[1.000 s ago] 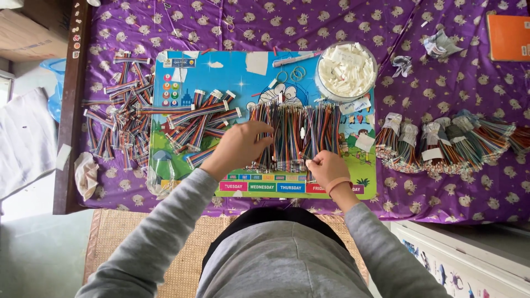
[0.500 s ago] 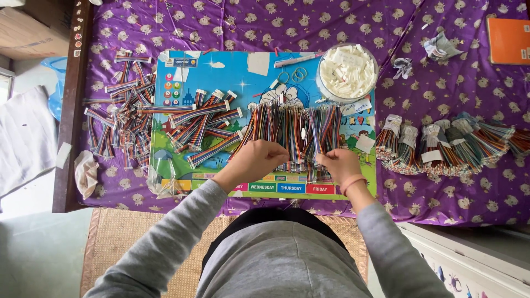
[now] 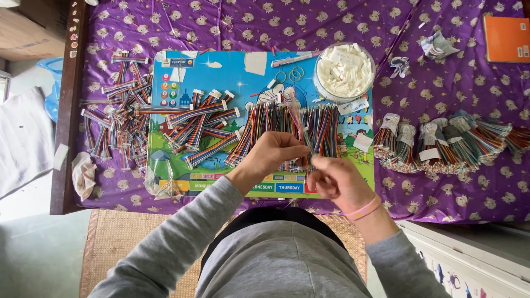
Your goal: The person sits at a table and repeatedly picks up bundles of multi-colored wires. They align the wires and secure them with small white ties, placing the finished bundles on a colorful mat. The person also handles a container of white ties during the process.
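Observation:
My left hand (image 3: 274,153) and my right hand (image 3: 333,180) meet above the near edge of a colourful picture mat (image 3: 243,77). Both pinch a thin strip of multicoloured ribbon wires (image 3: 301,124) that rises from the row of loose wires (image 3: 314,127) lying across the mat. A pink band circles my right wrist. To the left of the row lie several flat rainbow ribbon cables (image 3: 201,124) with white connector ends.
A clear bowl of white connector pieces (image 3: 345,70) sits at the mat's far right, rubber bands (image 3: 290,74) beside it. Tied wire bundles (image 3: 441,143) lie to the right, loose cable pieces (image 3: 116,121) to the left, an orange book (image 3: 507,38) at far right.
Both hands have lifted off the wire row and drawn toward me, now holding a thin strip of wires between them.

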